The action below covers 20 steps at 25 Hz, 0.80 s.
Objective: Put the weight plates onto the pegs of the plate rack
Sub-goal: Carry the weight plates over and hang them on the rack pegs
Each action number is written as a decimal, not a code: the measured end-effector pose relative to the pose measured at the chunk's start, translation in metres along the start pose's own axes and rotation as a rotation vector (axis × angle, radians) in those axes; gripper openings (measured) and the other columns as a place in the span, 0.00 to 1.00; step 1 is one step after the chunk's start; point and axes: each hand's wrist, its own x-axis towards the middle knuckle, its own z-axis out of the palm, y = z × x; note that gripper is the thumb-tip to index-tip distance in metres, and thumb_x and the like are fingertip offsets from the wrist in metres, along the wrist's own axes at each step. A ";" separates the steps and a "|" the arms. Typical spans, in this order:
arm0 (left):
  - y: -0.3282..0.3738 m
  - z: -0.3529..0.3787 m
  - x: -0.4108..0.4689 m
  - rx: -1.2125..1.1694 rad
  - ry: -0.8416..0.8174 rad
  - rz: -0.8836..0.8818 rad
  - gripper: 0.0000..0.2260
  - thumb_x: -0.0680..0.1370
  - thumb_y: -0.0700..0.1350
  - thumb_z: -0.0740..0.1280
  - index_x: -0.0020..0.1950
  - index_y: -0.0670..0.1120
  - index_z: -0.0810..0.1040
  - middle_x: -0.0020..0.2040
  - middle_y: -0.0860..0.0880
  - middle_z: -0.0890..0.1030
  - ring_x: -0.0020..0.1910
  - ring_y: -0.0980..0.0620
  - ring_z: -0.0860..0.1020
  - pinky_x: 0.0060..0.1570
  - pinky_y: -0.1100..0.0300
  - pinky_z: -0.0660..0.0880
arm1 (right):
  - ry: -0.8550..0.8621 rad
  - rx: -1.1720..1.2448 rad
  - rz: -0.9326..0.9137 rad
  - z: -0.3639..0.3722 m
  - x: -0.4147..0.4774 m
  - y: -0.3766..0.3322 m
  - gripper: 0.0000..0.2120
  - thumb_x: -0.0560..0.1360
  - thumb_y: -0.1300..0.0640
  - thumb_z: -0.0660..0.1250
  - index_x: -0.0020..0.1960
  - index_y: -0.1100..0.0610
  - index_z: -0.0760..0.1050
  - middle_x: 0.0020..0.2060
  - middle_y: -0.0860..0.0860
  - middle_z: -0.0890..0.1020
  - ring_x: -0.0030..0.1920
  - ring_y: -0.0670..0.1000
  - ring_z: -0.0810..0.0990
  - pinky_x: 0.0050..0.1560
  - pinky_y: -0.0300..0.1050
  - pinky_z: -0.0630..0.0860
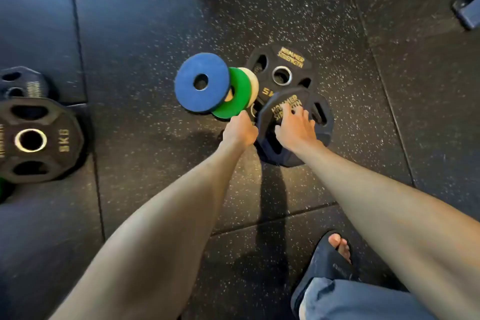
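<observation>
Beside the green plate [232,96], left hand [240,131] grips the tilted black plate [279,105], right hand [296,128] clutches its face, probably hoisting it to a peg.

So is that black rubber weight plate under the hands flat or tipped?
Tipped: the plate shows its thick left edge, right hand gripping it.

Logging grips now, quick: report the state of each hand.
Left hand: fingers curled at the edge of the black plate; grip cannot be told.
Right hand: gripping the black plate, thumb at a slot.
</observation>
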 end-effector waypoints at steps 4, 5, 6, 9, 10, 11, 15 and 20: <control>0.015 0.062 0.014 -0.217 -0.068 -0.171 0.30 0.81 0.47 0.62 0.77 0.38 0.51 0.70 0.37 0.70 0.68 0.38 0.71 0.63 0.48 0.70 | 0.080 0.068 0.335 0.025 0.023 0.061 0.33 0.81 0.60 0.58 0.79 0.54 0.45 0.77 0.65 0.49 0.77 0.66 0.48 0.73 0.66 0.55; 0.018 0.074 0.015 -0.263 -0.073 -0.222 0.35 0.81 0.47 0.62 0.79 0.38 0.44 0.72 0.37 0.69 0.69 0.38 0.70 0.65 0.48 0.69 | 0.081 0.114 0.386 0.028 0.030 0.073 0.34 0.81 0.60 0.57 0.80 0.54 0.42 0.77 0.65 0.48 0.77 0.66 0.48 0.74 0.65 0.55; 0.020 0.085 0.018 -0.307 -0.061 -0.249 0.37 0.81 0.46 0.62 0.79 0.38 0.41 0.72 0.37 0.69 0.69 0.38 0.70 0.66 0.48 0.70 | 0.082 0.163 0.429 0.030 0.037 0.084 0.35 0.81 0.60 0.58 0.80 0.54 0.41 0.77 0.65 0.50 0.77 0.66 0.51 0.73 0.64 0.57; 0.023 0.101 0.028 -0.370 0.064 -0.329 0.36 0.81 0.43 0.63 0.79 0.39 0.41 0.71 0.37 0.69 0.69 0.39 0.70 0.66 0.47 0.70 | 0.130 0.331 0.457 0.027 0.060 0.105 0.29 0.81 0.60 0.57 0.78 0.56 0.50 0.71 0.64 0.64 0.68 0.65 0.68 0.63 0.58 0.67; 0.023 0.102 0.031 -0.385 0.082 -0.350 0.36 0.80 0.41 0.63 0.79 0.39 0.42 0.71 0.38 0.69 0.69 0.39 0.69 0.67 0.46 0.70 | 0.145 0.369 0.460 0.026 0.065 0.108 0.26 0.80 0.60 0.58 0.76 0.56 0.54 0.69 0.63 0.67 0.65 0.65 0.71 0.59 0.56 0.69; 0.023 0.102 0.033 -0.393 0.089 -0.359 0.35 0.80 0.41 0.64 0.79 0.40 0.44 0.71 0.38 0.70 0.69 0.38 0.70 0.67 0.45 0.70 | 0.164 0.392 0.468 0.025 0.067 0.110 0.25 0.80 0.62 0.59 0.74 0.56 0.56 0.67 0.63 0.69 0.62 0.65 0.73 0.57 0.56 0.70; 0.025 0.078 0.020 -0.314 0.088 -0.355 0.26 0.77 0.39 0.66 0.71 0.41 0.59 0.66 0.37 0.74 0.65 0.36 0.73 0.62 0.42 0.73 | 0.177 0.454 0.531 0.019 0.047 0.102 0.26 0.77 0.67 0.61 0.73 0.58 0.58 0.64 0.64 0.72 0.59 0.64 0.75 0.52 0.54 0.72; 0.055 -0.016 -0.053 -0.200 0.081 -0.341 0.22 0.78 0.42 0.67 0.69 0.41 0.63 0.66 0.38 0.74 0.66 0.37 0.72 0.64 0.47 0.71 | 0.162 0.550 0.568 -0.053 -0.033 0.058 0.25 0.78 0.66 0.64 0.72 0.59 0.59 0.63 0.63 0.75 0.61 0.63 0.76 0.51 0.52 0.72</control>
